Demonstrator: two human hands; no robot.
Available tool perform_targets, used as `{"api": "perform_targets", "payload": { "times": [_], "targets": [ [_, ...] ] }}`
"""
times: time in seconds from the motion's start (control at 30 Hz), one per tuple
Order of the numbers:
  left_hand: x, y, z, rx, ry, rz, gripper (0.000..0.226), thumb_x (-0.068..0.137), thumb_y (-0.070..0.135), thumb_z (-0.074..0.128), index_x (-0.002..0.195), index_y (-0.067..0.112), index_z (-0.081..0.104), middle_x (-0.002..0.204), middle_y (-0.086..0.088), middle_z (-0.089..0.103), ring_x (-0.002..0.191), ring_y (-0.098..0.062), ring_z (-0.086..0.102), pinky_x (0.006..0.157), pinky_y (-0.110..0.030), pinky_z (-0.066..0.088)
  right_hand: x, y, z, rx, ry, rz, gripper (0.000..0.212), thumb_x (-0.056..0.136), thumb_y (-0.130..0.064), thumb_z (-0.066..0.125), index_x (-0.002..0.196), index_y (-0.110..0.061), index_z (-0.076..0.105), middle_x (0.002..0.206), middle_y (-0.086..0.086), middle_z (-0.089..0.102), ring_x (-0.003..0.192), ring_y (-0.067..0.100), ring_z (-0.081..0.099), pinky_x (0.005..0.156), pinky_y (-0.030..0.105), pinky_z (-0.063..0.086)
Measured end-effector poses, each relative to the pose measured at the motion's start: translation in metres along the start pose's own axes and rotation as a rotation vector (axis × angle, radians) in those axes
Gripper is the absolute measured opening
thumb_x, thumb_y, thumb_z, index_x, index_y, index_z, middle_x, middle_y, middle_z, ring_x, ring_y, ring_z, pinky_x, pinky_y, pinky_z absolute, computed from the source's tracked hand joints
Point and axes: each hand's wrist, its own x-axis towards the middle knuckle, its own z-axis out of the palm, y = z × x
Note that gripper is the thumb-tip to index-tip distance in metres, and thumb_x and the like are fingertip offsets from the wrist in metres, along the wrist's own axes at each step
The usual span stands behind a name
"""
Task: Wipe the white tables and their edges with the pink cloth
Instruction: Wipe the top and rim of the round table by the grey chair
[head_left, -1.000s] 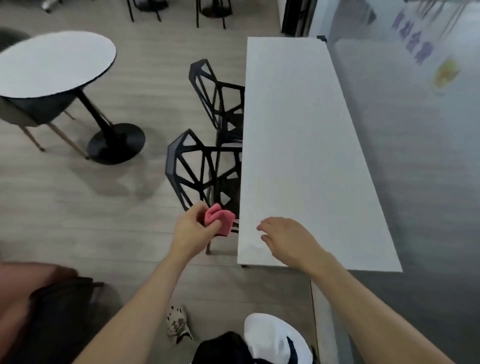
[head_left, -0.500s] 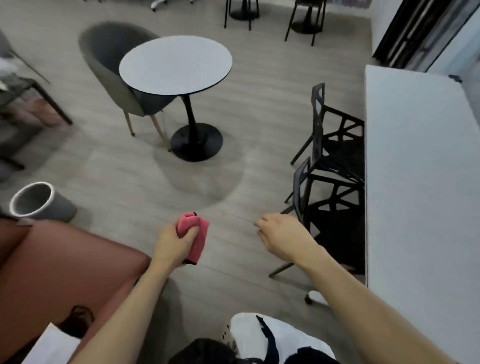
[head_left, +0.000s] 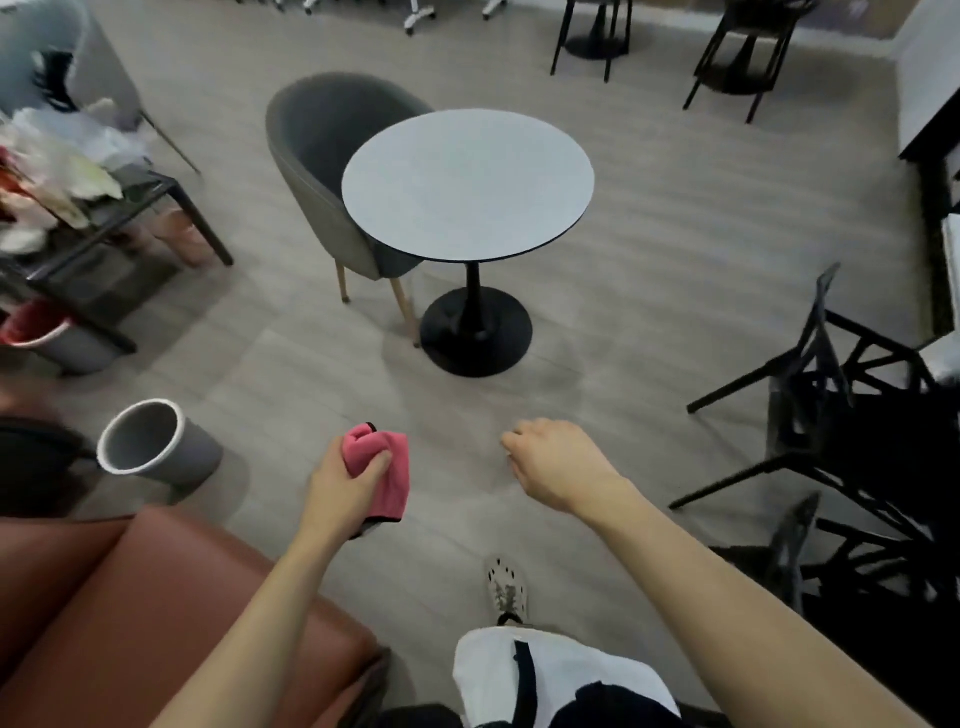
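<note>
Cloth (head_left: 382, 467) tight in left hand (head_left: 340, 488), right hand (head_left: 558, 462) slack; wide floor (head_left: 597, 395) before round table (head_left: 467, 182).

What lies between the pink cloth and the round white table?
Only bare floor, in the head view, between the pink cloth and the round white table.

Left arm: ours, bare, reaching forward from the lower left, forearm rising toward the middle of the view.
Left hand (head_left: 343, 486): back of the hand facing us, fingers and thumb curled round the pink cloth (head_left: 382, 467), which bunches above our thumb and hangs below it.
Right arm: bare, entering from the lower right, forearm running up and inward.
Right hand (head_left: 558, 462): knuckles up, wrist bent slightly down, fingers loosely curled under, holding nothing.
Both hands: we carry them at about the same height, apart, neither touching the other.
</note>
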Motion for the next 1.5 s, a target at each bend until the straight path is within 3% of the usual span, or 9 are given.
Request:
{"api": "perform_targets", "payload": {
  "times": [0.17,0.27,0.37,0.57,0.8,0.9,1.03,1.3,1.5],
  "targets": [
    [0.1,0.04,-0.043,0.017,0.008,-0.007,0.036,0.093,0.016,0.078,0.08,0.047,0.066,0.083,0.004,0.066,0.079,-0.018,0.062,0.072,-0.038,0.054,0.127,0.015,-0.045,0.013,0.004,-0.05,0.024,0.11,-0.032,0.046,0.113,-0.016,0.065,0.11,0.006,0.066,0.103,0.032,0.065,0.083,0.043,0.052],
    [0.152,0.062,-0.058,-0.022,0.012,-0.023,0.013,0.088,0.03,0.08,0.09,0.038,0.07,0.081,-0.001,0.069,0.074,-0.021,0.064,0.067,-0.038,0.056,0.188,0.023,-0.065,0.012,-0.007,-0.034,0.025,0.108,-0.034,0.047,0.109,-0.015,0.063,0.106,0.006,0.063,0.1,0.031,0.064,0.08,0.045,0.054],
    [0.22,0.075,-0.065,-0.019,0.006,-0.031,0.023,0.073,0.053,0.075,0.094,0.047,0.069,0.089,0.011,0.073,0.083,-0.019,0.069,0.077,-0.043,0.059,0.251,0.031,-0.077,0.008,0.007,-0.013,0.025,0.107,-0.034,0.048,0.111,-0.015,0.064,0.104,0.004,0.062,0.097,0.03,0.064,0.076,0.045,0.055],
    [0.358,0.127,-0.062,0.077,-0.172,0.142,0.03,0.094,0.025,0.073,0.087,0.009,0.049,0.068,0.007,0.048,0.066,-0.013,0.043,0.054,-0.022,0.037,0.352,0.045,-0.097,0.012,0.02,0.106,0.027,0.108,-0.036,0.049,0.118,-0.017,0.066,0.108,0.002,0.063,0.101,0.028,0.063,0.081,0.044,0.053],
    [0.488,0.2,-0.055,0.102,-0.47,0.281,0.037,0.093,0.018,0.068,0.079,0.021,0.034,0.071,0.012,0.037,0.069,-0.013,0.039,0.064,-0.034,0.038,0.442,0.046,-0.116,0.226,0.043,0.318,0.037,0.11,-0.047,0.049,0.13,-0.021,0.066,0.118,-0.001,0.067,0.107,0.026,0.064,0.088,0.044,0.052],
    [0.522,0.222,-0.046,0.104,-0.591,0.311,0.03,0.094,0.018,0.066,0.082,0.013,0.039,0.075,0.006,0.047,0.07,-0.013,0.045,0.066,-0.034,0.042,0.48,0.046,-0.12,0.428,0.044,0.373,0.045,0.108,-0.057,0.053,0.139,-0.026,0.063,0.129,-0.006,0.068,0.116,0.019,0.065,0.096,0.039,0.052],
    [0.582,0.244,-0.029,0.196,-0.695,0.348,0.02,0.098,0.027,0.064,0.086,0.018,0.051,0.089,-0.001,0.069,0.076,-0.01,0.055,0.074,-0.035,0.047,0.549,0.064,-0.119,0.715,0.112,0.46,0.021,0.104,-0.054,0.058,0.11,-0.035,0.066,0.112,-0.017,0.071,0.106,0.007,0.067,0.095,0.039,0.056],
    [0.714,0.285,-0.038,0.36,-0.828,0.342,0.042,0.084,0.025,0.086,0.101,0.011,0.051,0.08,0.011,0.059,0.067,-0.007,0.055,0.062,-0.023,0.046,0.661,0.107,-0.115,0.965,0.294,0.66,0.006,0.101,-0.035,0.06,0.103,-0.028,0.06,0.082,-0.005,0.073,0.08,0.018,0.071,0.077,0.046,0.06],
    [0.798,0.283,-0.038,0.4,-0.964,0.234,0.037,0.077,0.033,0.094,0.092,0.016,0.065,0.08,0.003,0.066,0.077,-0.016,0.066,0.066,-0.036,0.053,0.699,0.109,-0.097,0.932,0.296,0.943,0.013,0.111,-0.033,0.049,0.117,-0.022,0.051,0.094,0.0,0.07,0.084,0.019,0.067,0.077,0.044,0.057]
  ]
}}
